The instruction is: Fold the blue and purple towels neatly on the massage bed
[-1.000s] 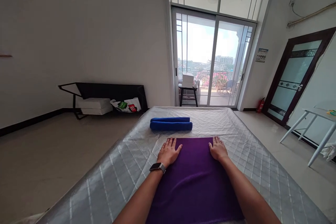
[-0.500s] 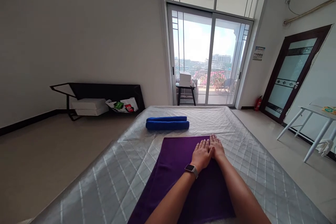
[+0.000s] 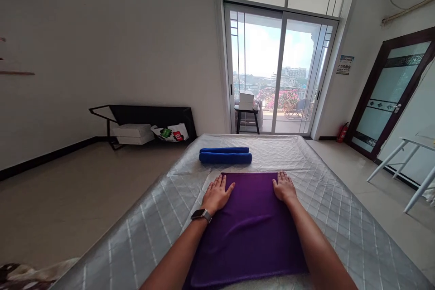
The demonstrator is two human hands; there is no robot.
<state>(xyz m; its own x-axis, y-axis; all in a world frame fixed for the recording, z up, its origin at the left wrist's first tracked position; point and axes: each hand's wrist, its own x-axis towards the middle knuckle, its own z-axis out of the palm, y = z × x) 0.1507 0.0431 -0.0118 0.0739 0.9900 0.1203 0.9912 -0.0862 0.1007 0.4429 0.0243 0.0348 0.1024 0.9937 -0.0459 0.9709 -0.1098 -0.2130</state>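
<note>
A purple towel (image 3: 251,231) lies spread in front of me on the silvery quilted bed cover (image 3: 326,217), with a few soft creases across its middle. My left hand (image 3: 217,194) rests flat on the towel's far left corner, fingers apart, a watch on the wrist. At the far right corner, my right hand (image 3: 284,186) presses down with its fingers stretched out. Just beyond the towel's far edge sit two blue rolled towels (image 3: 224,157), side by side, touched by neither hand.
Left of the bed, a black frame (image 3: 149,115) on the floor holds white boxes (image 3: 132,133) and a printed bag (image 3: 171,132). Sliding glass doors (image 3: 282,72) stand beyond the bed. At right are a white-legged table (image 3: 390,158), a fire extinguisher (image 3: 342,132) and a brown-framed door (image 3: 390,95).
My left hand has slid left across the purple towel, away from my right hand, to the far left corner. The right hand stays near the far right corner. The view has shifted slightly left.
</note>
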